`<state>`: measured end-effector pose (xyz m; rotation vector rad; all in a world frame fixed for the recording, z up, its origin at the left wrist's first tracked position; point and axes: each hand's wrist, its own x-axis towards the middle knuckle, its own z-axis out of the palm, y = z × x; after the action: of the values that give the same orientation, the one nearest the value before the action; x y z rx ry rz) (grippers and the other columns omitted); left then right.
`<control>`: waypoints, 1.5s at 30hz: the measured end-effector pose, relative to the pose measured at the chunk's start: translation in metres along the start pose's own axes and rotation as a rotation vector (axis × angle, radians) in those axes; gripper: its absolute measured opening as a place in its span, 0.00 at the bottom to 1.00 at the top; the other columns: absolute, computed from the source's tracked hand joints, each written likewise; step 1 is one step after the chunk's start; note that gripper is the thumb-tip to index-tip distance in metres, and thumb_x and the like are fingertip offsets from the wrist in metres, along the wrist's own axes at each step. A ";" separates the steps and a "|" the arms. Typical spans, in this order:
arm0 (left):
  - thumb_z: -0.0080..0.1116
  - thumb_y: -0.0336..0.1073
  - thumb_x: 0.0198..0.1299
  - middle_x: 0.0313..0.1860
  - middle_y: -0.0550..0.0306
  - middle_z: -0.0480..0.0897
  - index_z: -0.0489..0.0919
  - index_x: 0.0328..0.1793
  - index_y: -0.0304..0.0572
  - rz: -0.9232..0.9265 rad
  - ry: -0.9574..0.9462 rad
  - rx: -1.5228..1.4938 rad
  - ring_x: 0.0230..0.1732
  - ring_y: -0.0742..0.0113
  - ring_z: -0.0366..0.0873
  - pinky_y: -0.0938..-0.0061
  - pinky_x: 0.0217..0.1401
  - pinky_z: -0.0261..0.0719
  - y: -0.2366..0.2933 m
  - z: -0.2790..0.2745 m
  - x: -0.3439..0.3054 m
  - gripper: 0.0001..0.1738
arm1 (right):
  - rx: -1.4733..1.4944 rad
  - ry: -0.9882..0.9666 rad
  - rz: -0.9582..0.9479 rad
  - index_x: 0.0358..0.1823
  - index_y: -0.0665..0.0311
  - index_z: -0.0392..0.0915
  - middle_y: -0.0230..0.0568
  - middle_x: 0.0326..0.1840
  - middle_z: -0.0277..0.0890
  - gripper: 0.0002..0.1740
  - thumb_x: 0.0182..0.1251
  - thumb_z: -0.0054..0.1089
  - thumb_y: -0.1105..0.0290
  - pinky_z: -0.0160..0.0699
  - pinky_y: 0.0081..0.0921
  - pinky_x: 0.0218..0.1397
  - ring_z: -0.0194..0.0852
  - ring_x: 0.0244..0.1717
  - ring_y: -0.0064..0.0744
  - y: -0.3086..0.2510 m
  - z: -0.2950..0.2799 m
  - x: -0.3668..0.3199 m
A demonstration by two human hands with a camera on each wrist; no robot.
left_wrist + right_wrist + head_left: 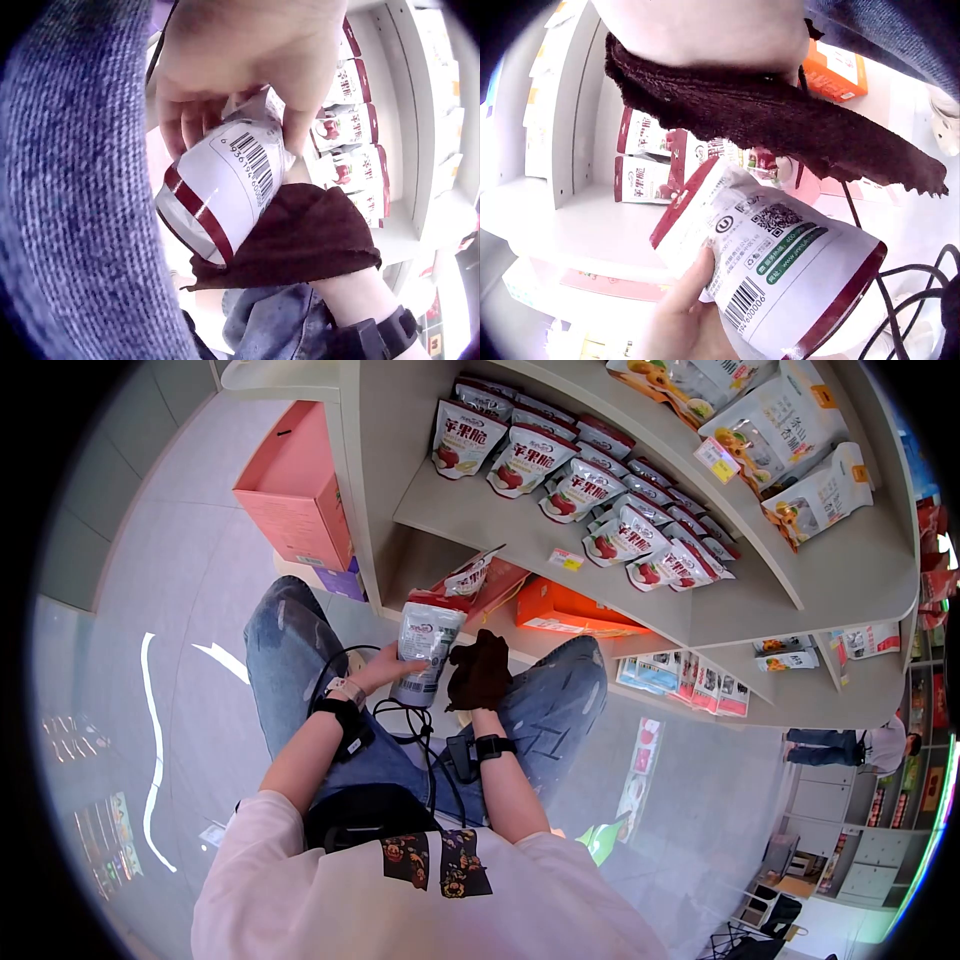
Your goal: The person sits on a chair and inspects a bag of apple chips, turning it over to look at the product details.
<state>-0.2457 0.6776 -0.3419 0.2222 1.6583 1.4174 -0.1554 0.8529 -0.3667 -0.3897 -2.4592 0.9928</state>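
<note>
Presently, the left hand (378, 668) grips a white pouch with red ends (430, 645), its thumb laid on the barcode face. The pouch is held clear of the shelf (440, 515), above the lap, below the front edge and nearest that board's left corner. Its long axis runs from the body toward the shelving, red top end forward, base rearward. The right hand (712, 34) is mostly hidden by a dark brown cloth (480, 672); whether its fingers are curled cannot be determined. Governing relation: the pouch lies immediately to the left of the cloth-covered hand, its side facing the cloth, with the left hand the nearer, in contact.
</note>
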 end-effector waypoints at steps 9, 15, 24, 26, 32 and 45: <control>0.64 0.42 0.47 0.51 0.50 0.75 0.66 0.58 0.35 -0.100 -0.030 0.238 0.53 0.63 0.71 0.72 0.58 0.65 -0.002 -0.005 -0.003 0.34 | -0.342 -0.242 -0.439 0.40 0.67 0.70 0.47 0.33 0.69 0.21 0.39 0.57 0.72 0.66 0.37 0.45 0.66 0.43 0.48 -0.056 -0.025 0.015; 0.65 0.40 0.46 0.50 0.51 0.75 0.66 0.58 0.36 0.019 -0.121 0.302 0.53 0.63 0.71 0.72 0.58 0.66 -0.007 -0.002 0.001 0.33 | -0.488 -0.645 -0.296 0.29 0.66 0.74 0.52 0.35 0.70 0.19 0.29 0.65 0.69 0.68 0.37 0.49 0.69 0.42 0.51 -0.055 -0.021 0.013; 0.64 0.37 0.45 0.51 0.51 0.74 0.64 0.60 0.35 0.086 -0.117 0.130 0.53 0.64 0.71 0.71 0.57 0.67 -0.011 -0.002 0.005 0.35 | -0.395 -0.515 0.015 0.35 0.67 0.72 0.52 0.36 0.71 0.19 0.37 0.63 0.69 0.70 0.37 0.46 0.70 0.43 0.50 -0.022 -0.009 0.005; 0.64 0.37 0.46 0.52 0.51 0.74 0.64 0.60 0.35 0.109 -0.123 0.086 0.53 0.65 0.71 0.71 0.57 0.67 -0.009 -0.002 0.004 0.35 | -0.363 -0.504 0.038 0.35 0.67 0.71 0.52 0.36 0.71 0.19 0.37 0.62 0.71 0.70 0.37 0.46 0.70 0.44 0.50 -0.019 -0.007 0.004; 0.64 0.38 0.48 0.54 0.51 0.73 0.62 0.61 0.36 0.129 -0.122 0.040 0.54 0.65 0.70 0.71 0.58 0.67 -0.010 -0.002 0.004 0.35 | -0.343 -0.515 -0.022 0.37 0.68 0.68 0.54 0.36 0.70 0.20 0.36 0.58 0.74 0.69 0.40 0.44 0.67 0.43 0.54 -0.013 -0.002 0.003; 0.60 0.36 0.51 0.56 0.50 0.71 0.60 0.62 0.33 0.042 -0.062 0.024 0.57 0.64 0.69 0.71 0.60 0.64 -0.005 -0.003 0.002 0.33 | -0.249 -0.325 -0.338 0.51 0.72 0.60 0.57 0.46 0.62 0.31 0.37 0.49 0.81 0.66 0.43 0.49 0.60 0.48 0.58 0.000 0.015 -0.007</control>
<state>-0.2463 0.6750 -0.3476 0.3136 1.6285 1.4089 -0.1570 0.8416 -0.3782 0.1235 -2.8247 0.6503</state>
